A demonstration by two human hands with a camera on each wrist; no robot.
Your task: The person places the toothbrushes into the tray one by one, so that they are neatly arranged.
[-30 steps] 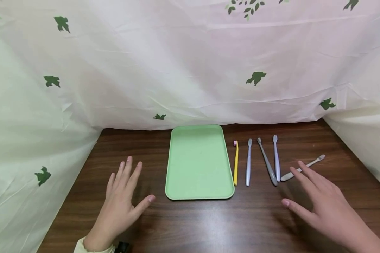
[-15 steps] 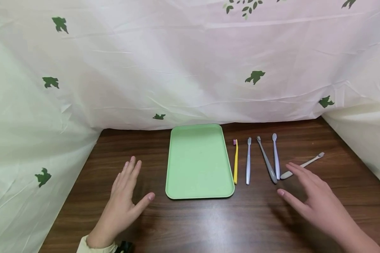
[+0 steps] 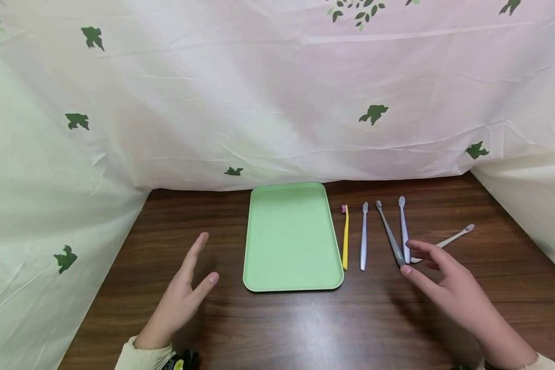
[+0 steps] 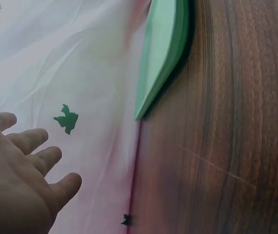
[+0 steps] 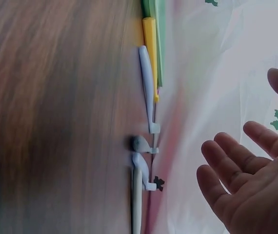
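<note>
My left hand (image 3: 180,293) hovers over the table left of the tray, fingers extended, thumb apart, holding nothing. My right hand (image 3: 453,293) is above the table at the right, fingers loosely bent. Its thumb and forefinger overlap the handle ends of a dark grey toothbrush (image 3: 390,231) and a lavender toothbrush (image 3: 404,226) in the head view; the right wrist view (image 5: 246,180) shows that hand holding nothing. A light grey toothbrush (image 3: 455,237) lies slanted beyond its fingers, handle partly hidden. A light blue toothbrush (image 3: 363,252) and a yellow toothbrush (image 3: 346,241) lie farther left.
A light green tray (image 3: 293,236) lies at the middle back of the dark wooden table (image 3: 300,334), the yellow toothbrush close along its right edge. A white curtain (image 3: 268,103) with green bird prints stands behind and at both sides.
My right hand has moved slightly left, its fingers bending more, and now overlaps the toothbrush handles. My left hand has turned edge-on, its fingers now lining up. Toothbrushes and tray have stayed put.
</note>
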